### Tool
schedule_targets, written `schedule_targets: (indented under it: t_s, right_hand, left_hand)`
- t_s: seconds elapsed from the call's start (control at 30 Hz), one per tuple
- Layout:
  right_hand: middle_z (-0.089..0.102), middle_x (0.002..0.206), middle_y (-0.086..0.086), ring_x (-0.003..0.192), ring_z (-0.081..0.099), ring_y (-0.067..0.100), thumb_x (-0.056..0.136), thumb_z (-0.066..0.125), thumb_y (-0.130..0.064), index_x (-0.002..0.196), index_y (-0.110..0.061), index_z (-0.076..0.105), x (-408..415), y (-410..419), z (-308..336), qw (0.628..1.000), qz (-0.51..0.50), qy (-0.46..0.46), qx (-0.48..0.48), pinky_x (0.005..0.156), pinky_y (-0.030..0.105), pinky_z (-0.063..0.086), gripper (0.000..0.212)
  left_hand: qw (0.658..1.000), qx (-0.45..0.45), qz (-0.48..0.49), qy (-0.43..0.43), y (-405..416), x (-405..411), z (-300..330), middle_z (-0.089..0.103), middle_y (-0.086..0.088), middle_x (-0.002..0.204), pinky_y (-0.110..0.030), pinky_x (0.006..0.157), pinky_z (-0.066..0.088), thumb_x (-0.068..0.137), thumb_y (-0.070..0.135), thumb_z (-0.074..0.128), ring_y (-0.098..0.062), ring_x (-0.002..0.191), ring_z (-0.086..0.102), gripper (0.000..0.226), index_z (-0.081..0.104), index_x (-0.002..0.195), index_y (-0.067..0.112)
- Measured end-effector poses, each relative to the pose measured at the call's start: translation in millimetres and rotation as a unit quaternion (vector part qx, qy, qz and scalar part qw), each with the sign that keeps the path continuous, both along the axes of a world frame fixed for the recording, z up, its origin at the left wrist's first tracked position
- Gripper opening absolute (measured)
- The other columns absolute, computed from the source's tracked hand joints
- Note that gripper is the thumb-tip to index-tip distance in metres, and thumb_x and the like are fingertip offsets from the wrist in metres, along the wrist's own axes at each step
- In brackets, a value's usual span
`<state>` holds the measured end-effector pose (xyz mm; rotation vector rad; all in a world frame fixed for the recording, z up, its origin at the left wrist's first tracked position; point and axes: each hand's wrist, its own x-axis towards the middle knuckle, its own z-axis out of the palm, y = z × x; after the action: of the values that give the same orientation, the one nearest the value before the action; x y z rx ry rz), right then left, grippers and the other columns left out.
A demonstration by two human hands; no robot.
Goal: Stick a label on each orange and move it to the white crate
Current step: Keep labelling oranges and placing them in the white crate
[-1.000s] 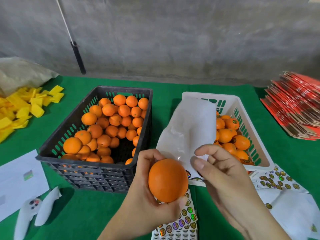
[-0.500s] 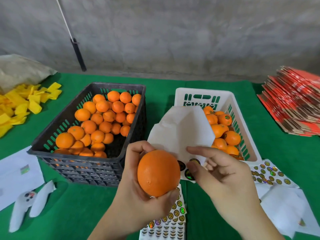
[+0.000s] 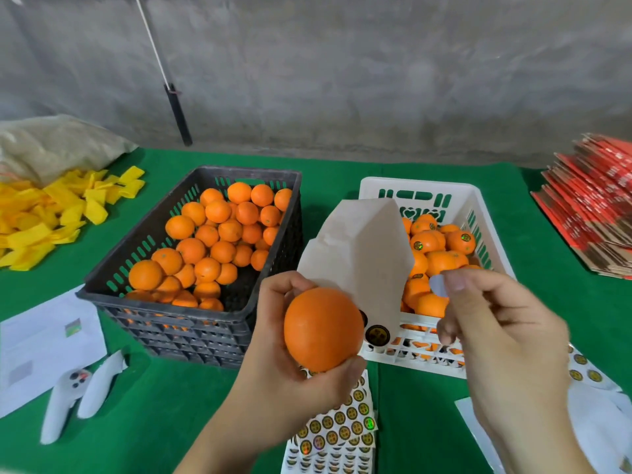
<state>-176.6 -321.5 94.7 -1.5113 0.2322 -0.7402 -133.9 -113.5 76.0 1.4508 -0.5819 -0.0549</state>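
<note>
Green cloth-covered table (image 3: 342,172) carries everything. Black crate (image 3: 178,313) left of centre, white crate (image 3: 424,189) just beside it on the right — both with oranges inside. Far left: yellow strips (image 3: 51,213) against a tan sack (image 3: 58,145). Front left: white papers (image 3: 41,343), two white handheld controllers (image 3: 71,398) — probably. Front: label sheets (image 3: 338,429). Far right: red card stack (image 3: 595,203).

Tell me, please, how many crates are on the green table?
2: a black crate on the left, full of unlabelled oranges, and a white crate to its right, holding labelled ones. Nothing suggests another is hidden.
</note>
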Motion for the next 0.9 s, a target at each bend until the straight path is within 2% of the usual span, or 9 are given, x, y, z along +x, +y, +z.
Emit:
schedule_targets:
  t_s: [0.1,0.2,0.33,0.47,0.53,0.6,0.7,0.83,0.9]
  right_hand:
    - [0.074,0.085,-0.004,0.074,0.072,0.014,0.095,0.070,-0.052,0.099,-0.035,0.077,-0.8,12.8,6.6,0.989,0.011,-0.081,-0.124,0.070,0.021,0.056,0.019]
    - [0.066,0.100,-0.007,0.093,0.065,0.006,0.100,0.067,-0.036,0.102,-0.024,0.078,4.9,30.1,-1.3,0.927,0.048,-0.118,-0.352,0.083,0.010,0.044,0.017]
    - [0.061,0.110,0.003,0.097,0.062,0.017,0.101,0.064,-0.045,0.121,-0.017,0.078,7.6,24.6,-9.6,0.894,0.126,-0.076,-0.423,0.084,0.019,0.046,0.037]
    - [0.044,0.154,-0.010,0.139,0.049,0.012,0.101,0.060,-0.045,0.150,-0.024,0.052,8.2,6.4,-14.3,0.846,0.214,-0.054,-0.486,0.106,0.025,0.046,0.054]
    - [0.034,0.163,-0.014,0.146,0.042,0.011,0.089,0.072,-0.042,0.157,-0.025,0.042,11.5,-1.8,-16.9,0.822,0.233,-0.042,-0.518,0.109,0.022,0.044,0.076]
    - [0.027,0.164,-0.015,0.145,0.040,0.007,0.085,0.078,-0.052,0.161,-0.028,0.035,17.9,-8.8,-19.6,0.795,0.223,-0.024,-0.564,0.106,0.019,0.045,0.090]
    - [0.033,0.154,-0.012,0.136,0.040,0.009,0.087,0.073,-0.059,0.153,-0.027,0.043,28.0,-18.6,-29.9,0.801,0.178,-0.040,-0.570,0.111,0.019,0.036,0.080]
    - [0.041,0.139,-0.028,0.130,0.044,-0.003,0.079,0.078,-0.059,0.151,-0.038,0.047,34.8,-44.7,-48.3,0.890,0.142,0.005,-0.434,0.109,0.006,0.030,0.081]
    - [0.045,0.129,-0.017,0.120,0.047,0.009,0.082,0.082,-0.052,0.155,-0.032,0.044,43.2,-66.1,-53.8,0.909,0.040,0.053,-0.411,0.106,0.006,0.029,0.085]
  left_hand:
    - [0.996,0.087,0.033,0.000,-3.5,0.2,0.7,0.058,0.019,0.121,-0.036,0.068,0.064,0.074,0.027,0.090,-0.024,0.099,0.073,0.082,0.040,0.138,0.036]
    - [0.992,0.118,0.033,-0.008,-8.3,1.0,1.0,0.062,0.015,0.117,-0.033,0.070,0.063,0.074,0.029,0.087,-0.022,0.091,0.073,0.076,0.045,0.137,0.034]
    - [0.990,0.127,0.047,0.027,-9.6,6.0,0.9,0.069,0.013,0.115,-0.026,0.071,0.062,0.075,0.024,0.088,-0.015,0.091,0.075,0.069,0.052,0.133,0.033]
    - [0.981,0.155,-0.002,0.118,-7.0,11.6,2.6,0.069,0.011,0.122,-0.037,0.085,0.064,0.077,0.021,0.092,-0.020,0.103,0.075,0.074,0.053,0.136,0.042]
    - [0.973,0.114,-0.057,0.192,-9.0,14.6,4.8,0.071,-0.001,0.124,-0.048,0.096,0.060,0.073,0.020,0.087,-0.025,0.108,0.074,0.073,0.057,0.137,0.039]
    - [0.938,-0.017,-0.118,0.327,-13.2,17.0,6.5,0.063,-0.022,0.136,-0.049,0.102,0.051,0.064,0.024,0.077,-0.034,0.117,0.066,0.081,0.058,0.142,0.020]
    - [0.900,-0.101,-0.171,0.387,-26.7,19.8,4.6,0.058,-0.021,0.146,-0.045,0.107,0.047,0.071,0.040,0.075,-0.034,0.131,0.058,0.083,0.055,0.147,0.012]
    - [0.943,-0.044,0.046,0.328,-40.7,28.8,-22.3,0.074,-0.003,0.125,-0.038,0.103,0.054,0.087,0.052,0.074,-0.025,0.121,0.068,0.054,0.067,0.136,0.029]
    - [0.955,-0.026,0.095,0.281,-40.0,34.5,-34.6,0.075,0.004,0.124,-0.040,0.110,0.048,0.084,0.047,0.067,-0.017,0.119,0.069,0.045,0.070,0.128,0.039]
